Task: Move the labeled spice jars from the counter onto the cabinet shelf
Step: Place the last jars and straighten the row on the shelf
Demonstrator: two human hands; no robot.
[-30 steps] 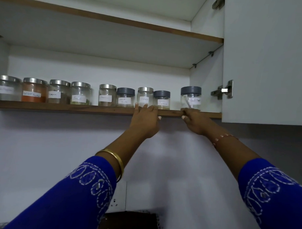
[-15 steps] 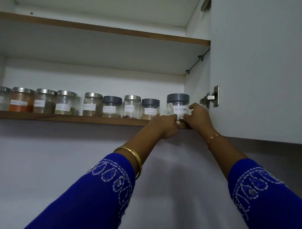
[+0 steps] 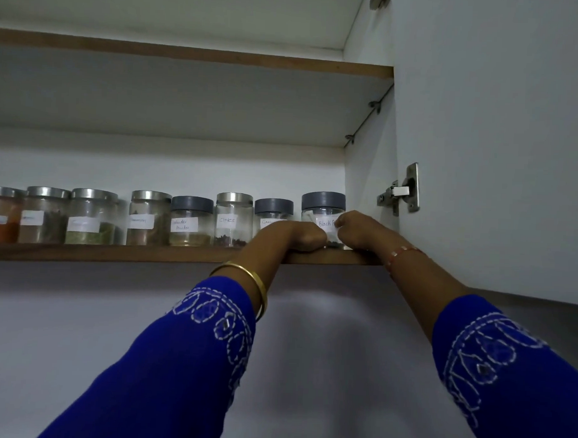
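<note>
Several labeled glass spice jars stand in a row on the wooden cabinet shelf (image 3: 116, 253). At the right end is the black pepper jar (image 3: 322, 208) with a grey lid. My left hand (image 3: 293, 235) and my right hand (image 3: 357, 231) both grip it low down, one on each side, fingers curled around the glass. To its left stand a grey-lidded jar (image 3: 273, 211) partly hidden by my left hand, the cloves jar (image 3: 233, 217), and a coriander powder jar (image 3: 191, 222).
The open cabinet door (image 3: 496, 144) stands close on the right, its metal hinge (image 3: 401, 191) just beside the black pepper jar. An upper shelf (image 3: 188, 56) runs overhead. More jars (image 3: 91, 217) fill the shelf's left part.
Both hands rose from the shelf's front edge to the black pepper jar and closed on it. The camera moved closer and tilted up.
</note>
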